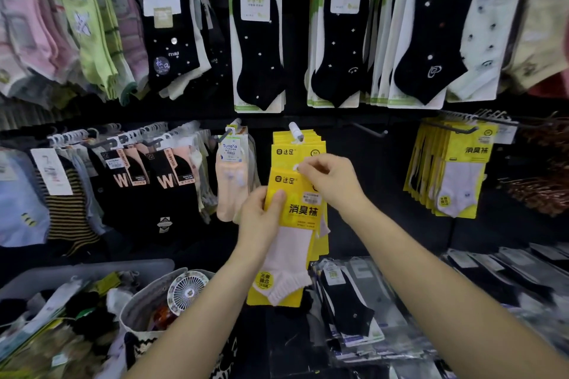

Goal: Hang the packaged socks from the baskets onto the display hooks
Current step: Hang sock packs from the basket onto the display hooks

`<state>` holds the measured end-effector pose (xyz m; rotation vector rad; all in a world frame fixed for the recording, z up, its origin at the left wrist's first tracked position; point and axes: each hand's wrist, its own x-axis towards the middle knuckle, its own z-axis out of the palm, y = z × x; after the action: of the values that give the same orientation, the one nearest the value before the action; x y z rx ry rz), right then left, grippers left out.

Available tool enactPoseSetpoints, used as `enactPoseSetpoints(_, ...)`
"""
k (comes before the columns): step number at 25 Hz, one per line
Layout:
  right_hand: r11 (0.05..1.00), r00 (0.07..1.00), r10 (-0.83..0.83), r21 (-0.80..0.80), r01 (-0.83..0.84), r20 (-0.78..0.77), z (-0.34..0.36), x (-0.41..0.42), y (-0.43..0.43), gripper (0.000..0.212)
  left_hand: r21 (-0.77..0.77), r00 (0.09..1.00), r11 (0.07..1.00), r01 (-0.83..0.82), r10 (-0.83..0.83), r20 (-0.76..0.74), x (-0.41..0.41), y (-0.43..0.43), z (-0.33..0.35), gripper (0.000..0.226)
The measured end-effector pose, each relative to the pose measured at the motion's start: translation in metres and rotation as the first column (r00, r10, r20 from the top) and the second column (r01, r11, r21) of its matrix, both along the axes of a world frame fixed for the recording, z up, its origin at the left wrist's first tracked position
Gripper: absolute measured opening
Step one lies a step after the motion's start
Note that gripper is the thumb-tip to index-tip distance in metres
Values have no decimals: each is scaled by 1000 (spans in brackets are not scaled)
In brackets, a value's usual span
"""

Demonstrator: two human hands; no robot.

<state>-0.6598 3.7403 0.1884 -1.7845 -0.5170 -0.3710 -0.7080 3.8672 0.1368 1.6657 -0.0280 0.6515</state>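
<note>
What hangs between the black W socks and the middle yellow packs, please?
In the head view, peach TuYaYa sock packs hang between the black W socks and the middle yellow packs.

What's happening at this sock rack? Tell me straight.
A person is stocking the display. Their left hand holds a yellow sock pack by its side, and the right hand pinches its top near the hanging hole. The pack is just below the hook, which already carries matching yellow packs; it is not yet hung. More socks lie in the grey bin.
</note>
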Motion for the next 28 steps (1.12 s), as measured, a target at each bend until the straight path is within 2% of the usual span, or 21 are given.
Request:
enactPoseSetpoints(3, 997, 996, -77, 3, 77, -42, 17, 13, -7, 20, -13, 999, 999, 35, -36, -33, 12, -9, 11, 18)
enactPoseSetpoints(7, 983, 983, -183, 10, 183, -28, 35, 31, -3, 20, -16, 997, 1000, -15, 14, -76, 33, -15, 28, 16)
enactPoseSetpoints(12, 981, 982, -189, -52, 187, -32, 44, 41, 9, 21, -80, 990, 992, -101, 93, -104, 45, -9, 29, 21)
enactPoseSetpoints(15, 972, 976, -216, -84, 217, 22, 38, 44, 5, 8, -70, 986, 987, -143, 136, -92, 46, -4, 20, 18)
enactPoseSetpoints(16, 965, 969, -239, -99, 244, 57, 33, 44, 1, 11, -74, 984, 984, -163, 157, -82, 45, -3, 16, 12)
enactPoseSetpoints(17, 960, 965, -254, -104, 260, 63, 27, 46, -3, 24, -75, 979, 979, -191, 185, -83, 44, -2, 13, 8)
enactPoseSetpoints(19, 976, 976, -209, -67, 205, -59, 14, 48, -10, 52, -45, 972, 974, -224, 220, -82, 47, 2, 14, 34)
enactPoseSetpoints(21, 996, 979, -86, -25, 83, -184, 1, 46, -12, 63, 7, 988, 990, -138, 138, -66, 53, 2, 20, 53)
enactPoseSetpoints(24, 999, 982, 42, -15, -45, -187, -14, 42, -4, 42, 50, 999, 998, 40, -40, 7, 57, -9, 27, 45)
enactPoseSetpoints(28, 997, 982, 80, 29, -76, -173, -21, 41, 1, 49, 13, 997, 998, 69, -69, 34, 65, -10, 18, 53)
